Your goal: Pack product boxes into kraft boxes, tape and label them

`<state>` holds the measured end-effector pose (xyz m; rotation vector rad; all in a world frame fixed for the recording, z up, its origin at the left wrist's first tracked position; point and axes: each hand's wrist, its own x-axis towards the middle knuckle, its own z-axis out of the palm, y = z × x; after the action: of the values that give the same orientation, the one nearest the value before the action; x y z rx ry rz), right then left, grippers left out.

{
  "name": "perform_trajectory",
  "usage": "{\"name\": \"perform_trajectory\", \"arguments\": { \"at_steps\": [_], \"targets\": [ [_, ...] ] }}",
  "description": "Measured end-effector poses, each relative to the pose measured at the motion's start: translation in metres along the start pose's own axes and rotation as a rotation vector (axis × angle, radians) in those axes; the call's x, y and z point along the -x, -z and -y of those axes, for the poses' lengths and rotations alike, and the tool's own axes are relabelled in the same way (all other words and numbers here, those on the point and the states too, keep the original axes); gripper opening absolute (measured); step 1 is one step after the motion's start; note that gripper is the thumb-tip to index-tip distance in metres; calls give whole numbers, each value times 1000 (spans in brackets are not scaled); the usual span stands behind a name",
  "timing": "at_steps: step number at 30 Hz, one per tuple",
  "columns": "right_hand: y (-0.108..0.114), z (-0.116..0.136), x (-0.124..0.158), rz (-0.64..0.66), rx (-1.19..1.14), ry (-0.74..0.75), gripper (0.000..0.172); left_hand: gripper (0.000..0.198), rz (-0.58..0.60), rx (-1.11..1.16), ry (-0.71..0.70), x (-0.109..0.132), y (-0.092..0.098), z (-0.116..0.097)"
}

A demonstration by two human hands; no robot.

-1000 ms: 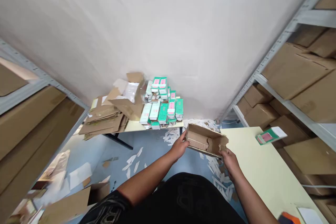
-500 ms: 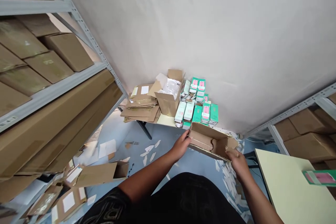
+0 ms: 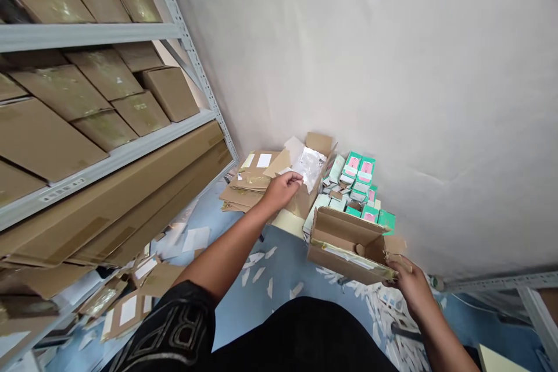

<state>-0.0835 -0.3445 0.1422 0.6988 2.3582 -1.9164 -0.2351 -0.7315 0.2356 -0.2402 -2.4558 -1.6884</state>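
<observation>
In my right hand, the fingers are closed on the right end of an open cardboard box. This long box is tilted toward me and shows its brown inside, with a torn flap at the right end. My left hand is over the left side of another open carton, with thumb and fingers drawn together. Whether anything is pinched there I cannot make out. White paper and a clear plastic wrapping stick up from that carton, just right of my left fingertips.
Flattened cardboard is stacked left of the carton. Green-and-white boxes stand on its right, partly behind the held box. A metal rack of cartons rises at left. Paper scraps litter the blue floor.
My left hand has let go of the long box and moved up and left to the carton. The box stays in my right hand. The view has swung left.
</observation>
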Motion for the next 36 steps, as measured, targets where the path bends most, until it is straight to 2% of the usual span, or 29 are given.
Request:
{"name": "perform_trajectory", "arguments": {
  "at_steps": [3, 5, 7, 10, 12, 14, 17, 19, 21, 24, 26, 28, 30, 32, 33, 36],
  "targets": [
    [-5, 17, -27, 108, -52, -109, 35, 28, 15, -295, -5, -54, 5, 2],
    [-7, 26, -42, 133, -48, -131, 35, 37, 47, -459, 89, -87, 4, 10],
    [-9, 32, -54, 142, -32, -136, 35, 57, 98, -533, 223, -118, -1, 22],
    [-15, 35, -64, 135, -21, -151, 36, 93, 217, -469, 353, -163, -14, 47],
    [-21, 35, -65, 104, -26, -174, 37, 109, 288, -373, 348, -191, -25, 64],
    [-31, 38, -60, 62, -25, -190, 36, 119, 374, -375, 307, -217, -37, 80],
    [-53, 48, -44, -2, -12, -197, 34, 121, 626, -673, 239, -242, -52, 96],
    [-71, 59, -31, -55, -8, -213, 33, 106, 772, -872, 175, -249, -56, 102],
    [-89, 68, -18, -99, -18, -235, 33, 79, 822, -936, 104, -251, -51, 105],
    [-111, 79, -3, -158, -34, -243, 27, 46, 770, -910, -6, -255, -32, 108],
    [-119, 84, 5, -206, -7, -217, 24, 38, 693, -887, -83, -261, -13, 109],
    [-125, 90, 12, -251, 44, -192, 24, 35, 551, -795, -177, -267, 9, 106],
    [-130, 96, 17, -286, 89, -194, 26, 32, 393, -617, -272, -269, 33, 98],
    [-134, 103, 21, -312, 109, -218, 30, 29, 303, -425, -338, -261, 56, 81],
    [-136, 106, 23, -323, 112, -228, 32, 29, 291, -360, -357, -252, 65, 70],
    [-141, 113, 26, -348, 116, -242, 37, 33, 383, -246, -447, -208, 78, 33]
  ]
}}
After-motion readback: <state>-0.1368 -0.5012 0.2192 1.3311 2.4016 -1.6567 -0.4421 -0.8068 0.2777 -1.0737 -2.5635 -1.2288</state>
